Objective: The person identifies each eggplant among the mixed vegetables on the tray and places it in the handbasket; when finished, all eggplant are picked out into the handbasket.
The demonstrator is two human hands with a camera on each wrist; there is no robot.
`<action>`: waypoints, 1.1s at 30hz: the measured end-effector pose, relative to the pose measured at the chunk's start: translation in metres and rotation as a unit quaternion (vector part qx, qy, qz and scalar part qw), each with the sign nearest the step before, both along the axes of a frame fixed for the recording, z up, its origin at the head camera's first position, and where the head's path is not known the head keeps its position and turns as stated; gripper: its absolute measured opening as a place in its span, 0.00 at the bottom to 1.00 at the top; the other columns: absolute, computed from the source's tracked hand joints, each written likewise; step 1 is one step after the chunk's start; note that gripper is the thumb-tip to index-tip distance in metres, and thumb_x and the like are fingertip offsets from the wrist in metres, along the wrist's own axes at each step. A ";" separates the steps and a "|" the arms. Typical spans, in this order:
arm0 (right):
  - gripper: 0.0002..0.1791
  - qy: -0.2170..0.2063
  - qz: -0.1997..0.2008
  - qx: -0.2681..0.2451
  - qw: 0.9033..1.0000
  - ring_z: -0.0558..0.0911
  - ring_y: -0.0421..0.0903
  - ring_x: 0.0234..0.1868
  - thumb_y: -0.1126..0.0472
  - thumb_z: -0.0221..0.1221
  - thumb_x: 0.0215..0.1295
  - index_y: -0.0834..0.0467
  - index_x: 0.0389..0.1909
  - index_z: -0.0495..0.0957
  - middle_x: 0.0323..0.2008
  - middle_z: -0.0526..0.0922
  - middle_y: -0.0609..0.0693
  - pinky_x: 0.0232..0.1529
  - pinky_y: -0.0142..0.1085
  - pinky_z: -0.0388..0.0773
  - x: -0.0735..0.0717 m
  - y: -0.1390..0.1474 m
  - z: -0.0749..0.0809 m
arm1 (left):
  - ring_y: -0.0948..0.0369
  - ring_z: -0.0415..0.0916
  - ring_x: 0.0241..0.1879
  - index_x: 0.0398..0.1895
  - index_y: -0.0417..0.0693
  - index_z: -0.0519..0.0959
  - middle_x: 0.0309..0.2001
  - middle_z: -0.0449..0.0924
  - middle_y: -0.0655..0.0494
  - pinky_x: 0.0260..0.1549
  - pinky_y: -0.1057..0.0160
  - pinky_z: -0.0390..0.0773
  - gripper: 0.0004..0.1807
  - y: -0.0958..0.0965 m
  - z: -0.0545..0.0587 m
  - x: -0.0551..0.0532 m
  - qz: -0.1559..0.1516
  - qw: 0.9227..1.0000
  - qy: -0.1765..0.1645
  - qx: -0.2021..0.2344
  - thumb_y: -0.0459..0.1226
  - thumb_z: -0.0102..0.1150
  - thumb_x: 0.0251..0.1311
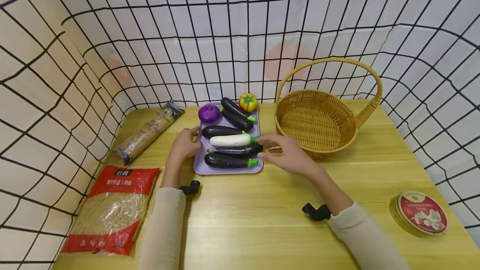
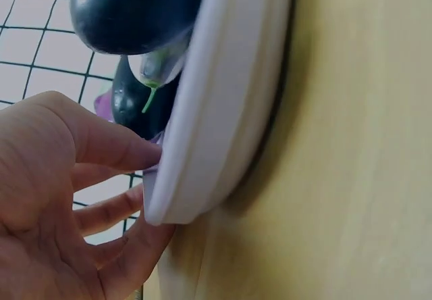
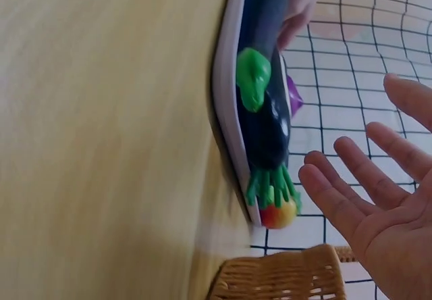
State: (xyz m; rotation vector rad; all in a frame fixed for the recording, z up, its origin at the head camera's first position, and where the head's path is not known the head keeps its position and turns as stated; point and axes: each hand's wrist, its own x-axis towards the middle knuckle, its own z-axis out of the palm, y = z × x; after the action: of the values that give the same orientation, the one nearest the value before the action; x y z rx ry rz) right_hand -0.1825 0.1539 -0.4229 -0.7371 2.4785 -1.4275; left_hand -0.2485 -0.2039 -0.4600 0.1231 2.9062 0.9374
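Note:
A lilac tray point(image 1: 228, 171) in the middle of the table carries several dark eggplants point(image 1: 225, 161) and a white eggplant point(image 1: 229, 140). At its left rim my left hand point(image 1: 185, 143) pinches the edge; in the left wrist view the thumb point(image 2: 128, 144) lies over the rim and other fingers bend beneath it. Fingers spread, my right hand point(image 1: 286, 155) hovers over the tray's right edge by the eggplants' stem ends. The right wrist view shows this hand point(image 3: 395, 212) holding nothing, with green stems point(image 3: 270, 185) near its fingertips.
A purple onion point(image 1: 209, 113) and a yellow-orange tomato-like piece point(image 1: 248, 102) lie at the tray's back. Right of it stands a handled wicker basket point(image 1: 315, 147). Noodle packs point(image 1: 150, 132) and a red pasta bag point(image 1: 112, 207) lie left, a round tin point(image 1: 421, 213) at right. Black wire mesh point(image 1: 240, 36) encloses the table.

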 end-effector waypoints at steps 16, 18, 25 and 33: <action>0.27 0.010 0.023 0.025 0.999 0.80 0.57 0.63 0.52 0.66 0.69 0.60 0.64 0.78 0.62 0.82 0.57 0.68 0.53 0.75 0.001 -0.026 -0.013 | 0.37 0.72 0.63 0.76 0.43 0.67 0.63 0.75 0.33 0.62 0.41 0.74 0.39 -0.002 -0.001 -0.001 -0.001 1.000 0.010 0.003 0.34 0.55 0.56; 0.27 0.014 0.020 0.030 0.999 0.81 0.57 0.63 0.51 0.66 0.68 0.59 0.64 0.78 0.61 0.83 0.56 0.67 0.53 0.76 0.002 -0.028 -0.014 | 0.37 0.72 0.63 0.76 0.43 0.67 0.62 0.75 0.33 0.62 0.41 0.73 0.39 -0.002 -0.002 -0.001 -0.003 1.000 0.010 0.005 0.34 0.55 0.56; 0.27 0.014 0.023 0.056 0.998 0.80 0.55 0.60 0.52 0.67 0.67 0.58 0.64 0.79 0.60 0.84 0.54 0.65 0.54 0.76 0.006 -0.036 -0.018 | 0.37 0.70 0.66 0.77 0.44 0.67 0.64 0.74 0.34 0.66 0.40 0.71 0.39 -0.004 -0.004 0.000 0.001 1.000 0.002 0.022 0.34 0.57 0.57; 0.27 0.031 0.031 0.095 0.995 0.81 0.52 0.63 0.51 0.68 0.67 0.56 0.64 0.79 0.62 0.83 0.50 0.66 0.49 0.76 0.008 -0.045 -0.027 | 0.37 0.69 0.67 0.77 0.44 0.66 0.66 0.72 0.33 0.68 0.40 0.69 0.38 -0.004 -0.007 0.002 0.000 1.000 0.002 0.022 0.35 0.56 0.59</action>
State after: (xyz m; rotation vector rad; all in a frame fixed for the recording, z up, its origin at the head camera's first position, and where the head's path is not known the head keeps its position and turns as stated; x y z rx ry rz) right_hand -0.1748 0.1085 -0.4498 -0.8211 2.5677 -1.1456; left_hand -0.2470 -0.2082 -0.4665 0.1274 2.8892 1.0035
